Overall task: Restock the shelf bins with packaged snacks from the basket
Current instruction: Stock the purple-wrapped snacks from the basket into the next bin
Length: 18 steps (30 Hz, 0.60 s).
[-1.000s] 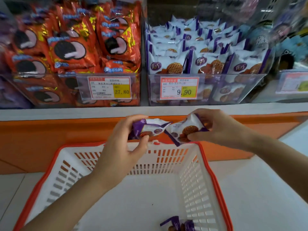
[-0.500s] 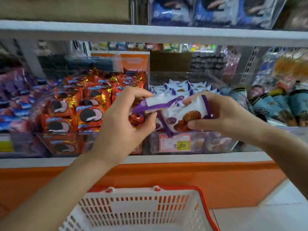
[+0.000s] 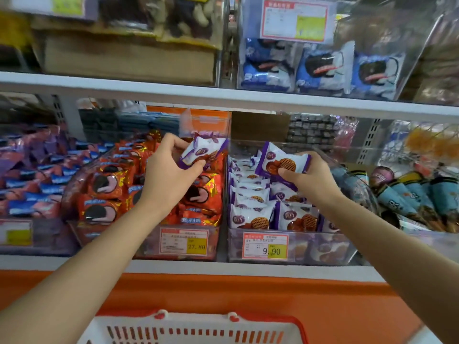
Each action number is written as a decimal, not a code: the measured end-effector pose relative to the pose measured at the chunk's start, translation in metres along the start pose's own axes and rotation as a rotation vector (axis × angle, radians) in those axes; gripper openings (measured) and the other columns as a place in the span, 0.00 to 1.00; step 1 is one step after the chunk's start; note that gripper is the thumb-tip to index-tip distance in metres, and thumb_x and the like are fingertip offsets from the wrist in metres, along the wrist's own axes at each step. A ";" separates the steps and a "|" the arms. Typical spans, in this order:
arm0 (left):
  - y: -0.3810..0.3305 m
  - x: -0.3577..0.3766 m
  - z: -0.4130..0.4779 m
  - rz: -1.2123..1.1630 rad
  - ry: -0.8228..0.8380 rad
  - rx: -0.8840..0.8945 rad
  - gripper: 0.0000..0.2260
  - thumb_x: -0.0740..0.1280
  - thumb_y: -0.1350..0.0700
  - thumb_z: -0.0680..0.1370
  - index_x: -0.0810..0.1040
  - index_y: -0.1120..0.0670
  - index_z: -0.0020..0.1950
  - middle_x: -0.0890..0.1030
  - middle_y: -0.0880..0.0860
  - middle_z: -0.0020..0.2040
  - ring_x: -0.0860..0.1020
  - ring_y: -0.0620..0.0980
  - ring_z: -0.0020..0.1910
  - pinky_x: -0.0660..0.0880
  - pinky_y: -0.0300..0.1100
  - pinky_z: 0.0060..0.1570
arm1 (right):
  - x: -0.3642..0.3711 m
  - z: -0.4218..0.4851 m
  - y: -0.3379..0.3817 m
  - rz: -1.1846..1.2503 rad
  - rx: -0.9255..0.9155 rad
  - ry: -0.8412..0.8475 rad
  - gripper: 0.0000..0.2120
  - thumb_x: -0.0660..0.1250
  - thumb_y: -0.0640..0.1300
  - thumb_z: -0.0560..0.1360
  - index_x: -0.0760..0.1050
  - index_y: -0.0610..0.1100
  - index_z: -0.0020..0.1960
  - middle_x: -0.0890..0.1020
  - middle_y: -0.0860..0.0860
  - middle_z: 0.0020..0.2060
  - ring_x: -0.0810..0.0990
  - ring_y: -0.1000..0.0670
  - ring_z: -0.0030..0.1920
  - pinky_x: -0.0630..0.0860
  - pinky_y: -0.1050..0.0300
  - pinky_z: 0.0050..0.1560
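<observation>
Here the left hand (image 3: 171, 175) pinches a white-and-purple plastic biscuit packet (image 3: 202, 152) at frame centre; the right hand (image 3: 314, 178) grips a second matching packet (image 3: 283, 161) over the clear plastic bin (image 3: 323, 249), right of centre.

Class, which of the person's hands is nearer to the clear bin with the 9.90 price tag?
Right. The right hand is above the 9.90 bin with a packet; the left hand is above the neighbouring orange-packet bin.
</observation>
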<state>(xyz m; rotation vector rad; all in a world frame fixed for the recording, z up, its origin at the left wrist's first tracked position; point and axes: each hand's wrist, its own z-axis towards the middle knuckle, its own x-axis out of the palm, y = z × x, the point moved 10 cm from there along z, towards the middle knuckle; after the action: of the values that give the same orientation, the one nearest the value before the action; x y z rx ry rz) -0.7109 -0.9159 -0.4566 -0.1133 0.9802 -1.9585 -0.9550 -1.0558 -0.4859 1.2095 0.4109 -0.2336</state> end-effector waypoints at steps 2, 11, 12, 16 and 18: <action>0.002 0.001 0.007 0.024 0.003 0.002 0.13 0.73 0.61 0.72 0.70 0.53 0.49 0.75 0.40 0.43 0.74 0.29 0.40 0.66 0.20 0.39 | 0.006 0.016 -0.007 0.012 0.055 -0.021 0.21 0.72 0.44 0.73 0.70 0.41 0.61 0.79 0.49 0.52 0.78 0.49 0.50 0.75 0.53 0.50; 0.004 0.015 0.039 0.105 0.026 0.014 0.16 0.72 0.60 0.74 0.73 0.59 0.60 0.74 0.45 0.48 0.72 0.40 0.45 0.64 0.16 0.38 | 0.050 0.072 0.004 -0.100 0.098 0.027 0.27 0.73 0.45 0.72 0.68 0.38 0.66 0.76 0.44 0.59 0.74 0.45 0.54 0.69 0.56 0.48; 0.007 0.018 0.042 0.116 0.034 0.010 0.16 0.71 0.60 0.74 0.73 0.60 0.60 0.74 0.45 0.48 0.72 0.40 0.45 0.63 0.16 0.37 | 0.054 0.075 0.006 -0.138 0.087 0.030 0.26 0.73 0.45 0.72 0.69 0.38 0.65 0.76 0.43 0.59 0.75 0.45 0.54 0.69 0.56 0.48; 0.018 0.023 0.050 0.103 0.033 -0.026 0.16 0.72 0.61 0.74 0.73 0.59 0.60 0.74 0.47 0.47 0.72 0.42 0.45 0.63 0.16 0.36 | 0.064 0.091 0.007 -0.220 0.078 0.018 0.24 0.74 0.46 0.71 0.73 0.36 0.62 0.79 0.40 0.56 0.78 0.43 0.51 0.75 0.53 0.50; 0.027 0.024 0.053 0.075 0.028 -0.061 0.16 0.72 0.60 0.74 0.73 0.59 0.60 0.74 0.47 0.48 0.73 0.43 0.46 0.63 0.17 0.37 | 0.066 0.099 0.011 -0.257 0.034 -0.007 0.22 0.73 0.44 0.72 0.73 0.36 0.62 0.79 0.41 0.56 0.78 0.42 0.52 0.74 0.54 0.50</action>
<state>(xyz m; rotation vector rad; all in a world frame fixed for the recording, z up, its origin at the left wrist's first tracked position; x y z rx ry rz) -0.6831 -0.9726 -0.4451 -0.0826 1.0480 -1.8667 -0.8733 -1.1423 -0.4752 1.1879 0.5580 -0.4673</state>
